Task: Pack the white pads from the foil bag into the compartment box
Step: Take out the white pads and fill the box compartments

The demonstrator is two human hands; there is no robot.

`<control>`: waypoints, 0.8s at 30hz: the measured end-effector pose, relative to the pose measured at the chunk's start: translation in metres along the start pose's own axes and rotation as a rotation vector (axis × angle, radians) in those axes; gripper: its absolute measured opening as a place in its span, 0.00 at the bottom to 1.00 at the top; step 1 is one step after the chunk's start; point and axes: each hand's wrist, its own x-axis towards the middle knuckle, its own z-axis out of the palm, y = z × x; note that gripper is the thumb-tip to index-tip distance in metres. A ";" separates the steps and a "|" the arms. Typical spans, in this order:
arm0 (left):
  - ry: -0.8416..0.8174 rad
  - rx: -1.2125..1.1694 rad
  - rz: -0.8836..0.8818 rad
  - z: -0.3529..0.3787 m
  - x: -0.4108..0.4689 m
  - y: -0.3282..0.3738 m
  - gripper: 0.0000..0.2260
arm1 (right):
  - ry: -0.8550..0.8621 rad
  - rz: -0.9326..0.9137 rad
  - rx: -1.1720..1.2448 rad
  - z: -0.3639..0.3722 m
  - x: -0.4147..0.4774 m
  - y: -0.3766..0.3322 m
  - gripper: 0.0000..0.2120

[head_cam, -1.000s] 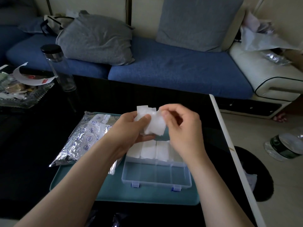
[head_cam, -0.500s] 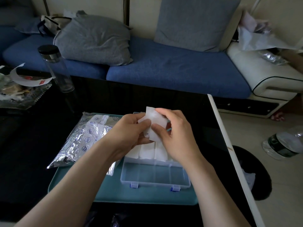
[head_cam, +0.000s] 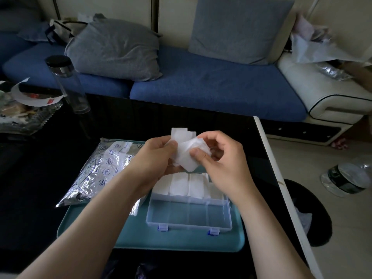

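Over the 12 o'clock edge of the clear plastic compartment box point(head_cam: 189, 218), both hands are up off the table working a small bunch of square, soft-looking white pads point(head_cam: 187, 156). The left hand point(head_cam: 153, 158) grips the bunch from the 9 o'clock side with its thumb on top. The right hand point(head_cam: 223, 164) pinches the front pad between thumb and forefinger from 3 o'clock, so neither hand is free. Looks to me like the peel-one-off-the-stack step. The box sits on the 3 o'clock half of a teal rectangular tray point(head_cam: 181, 240), and its far row already has packed pads point(head_cam: 181, 184) side by side. The near clear half with the blue clips shows nothing in it, and I can't tell if that's lid or more compartments. The crinkly silver foil bag point(head_cam: 100, 168) lies flat at the tray's 9 o'clock, partly under the left forearm. Next move, I reckon: separate a pad cleanly, then lower it flat into a free slot, lined up with the dividers. They look floppy, so go gentle.
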 end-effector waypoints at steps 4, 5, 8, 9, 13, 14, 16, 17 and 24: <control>-0.062 -0.012 -0.075 0.003 -0.001 0.001 0.14 | 0.046 -0.018 -0.003 -0.002 0.000 -0.001 0.17; -0.060 -0.033 -0.099 0.003 -0.001 0.002 0.15 | 0.056 -0.035 -0.037 -0.002 0.000 0.000 0.18; -0.122 0.055 -0.117 0.005 -0.006 0.004 0.19 | 0.046 -0.100 -0.147 -0.001 -0.001 0.003 0.18; -0.164 0.123 -0.094 0.005 -0.009 0.004 0.17 | 0.058 -0.130 -0.181 0.000 -0.002 0.004 0.18; -0.196 0.116 -0.059 0.009 -0.013 0.007 0.13 | 0.072 -0.120 -0.264 0.003 -0.001 0.008 0.22; -0.170 0.046 -0.083 0.010 -0.013 0.008 0.14 | 0.056 -0.105 -0.275 0.004 -0.001 0.008 0.23; -0.127 -0.084 -0.134 0.013 -0.014 0.011 0.18 | 0.015 -0.080 -0.297 0.006 -0.001 0.008 0.24; -0.111 -0.108 -0.148 0.014 -0.014 0.012 0.20 | -0.008 -0.065 -0.299 0.008 -0.002 0.007 0.25; -0.077 -0.129 -0.130 0.012 -0.016 0.010 0.22 | -0.188 -0.038 -0.340 0.012 -0.013 -0.010 0.42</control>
